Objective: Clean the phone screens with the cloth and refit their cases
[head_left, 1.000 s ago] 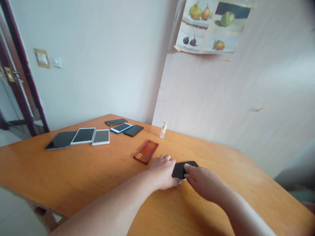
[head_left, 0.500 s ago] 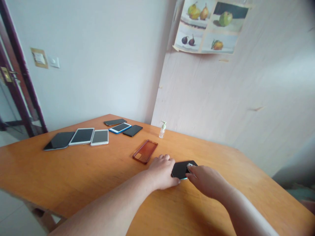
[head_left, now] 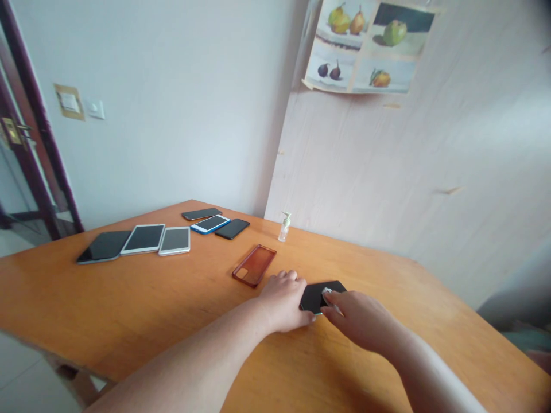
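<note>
Right hand (head_left: 361, 318) shifted leftward, palm-down (pressing wad (head_left: 326, 291)), left hand (head_left: 282, 301) clasping phone (head_left: 313, 296)

One end of the black phone (head_left: 310, 299) is covered by the left hand (head_left: 284, 303), and part of its other end by the right hand (head_left: 359, 320). Most of the white wad (head_left: 327, 291) is hidden beneath the right fingers (head_left: 334, 297); its material cannot be told. The poster (head_left: 365, 51) is cropped by the top edge. The grey shape (head_left: 523, 298) at far right is blurred beyond recognition.
</note>
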Available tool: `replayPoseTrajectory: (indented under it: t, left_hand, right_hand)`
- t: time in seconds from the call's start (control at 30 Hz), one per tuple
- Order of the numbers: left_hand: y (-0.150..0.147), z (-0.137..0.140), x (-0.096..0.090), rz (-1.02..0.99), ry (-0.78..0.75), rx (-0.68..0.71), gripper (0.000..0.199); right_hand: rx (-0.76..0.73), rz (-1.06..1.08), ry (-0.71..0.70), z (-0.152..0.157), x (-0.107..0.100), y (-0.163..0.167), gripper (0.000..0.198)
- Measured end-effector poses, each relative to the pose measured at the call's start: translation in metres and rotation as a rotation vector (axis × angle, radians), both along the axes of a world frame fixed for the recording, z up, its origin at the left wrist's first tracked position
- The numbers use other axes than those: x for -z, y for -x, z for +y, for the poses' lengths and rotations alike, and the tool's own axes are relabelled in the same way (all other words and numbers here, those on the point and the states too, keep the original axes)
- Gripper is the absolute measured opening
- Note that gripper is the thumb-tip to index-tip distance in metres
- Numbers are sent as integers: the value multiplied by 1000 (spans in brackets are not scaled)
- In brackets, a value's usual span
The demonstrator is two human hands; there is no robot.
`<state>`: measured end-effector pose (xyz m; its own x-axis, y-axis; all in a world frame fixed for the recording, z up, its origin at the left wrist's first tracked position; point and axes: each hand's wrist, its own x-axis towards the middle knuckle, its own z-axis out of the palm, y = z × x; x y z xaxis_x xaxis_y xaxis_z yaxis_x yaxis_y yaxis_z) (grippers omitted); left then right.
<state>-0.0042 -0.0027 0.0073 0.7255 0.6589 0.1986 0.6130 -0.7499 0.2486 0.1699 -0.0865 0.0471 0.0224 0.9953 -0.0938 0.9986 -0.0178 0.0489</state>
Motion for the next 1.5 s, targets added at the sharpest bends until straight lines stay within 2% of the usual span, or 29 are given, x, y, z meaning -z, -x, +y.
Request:
replayPoseTrajectory:
  t: [0.27,0.63,0.9,1.17,1.4,1.5]
  left_hand:
    - [-1,1,3,-23,-23,9,48]
    - [0,1,4,-29,-29,14,48]
    - [-1,3,6,-30,-28,18,48]
    - [0,3,5,-37,-17,19,48]
    - [0,1,2,-24,-9,16,47]
    - [0,1,3,-26,-16,7,47]
  right_hand:
    - [-121,123,15,-6,-7,7,32]
    - [-82,79,5,-5,-5,3,32]
    - [-139,140,12,-5,-5,4,31]
    - [-44,44,-9,-3,-3,1,35]
    - [-133,141,14,-5,-7,6,32]
    - [-89,113,3,-4,-6,5,33]
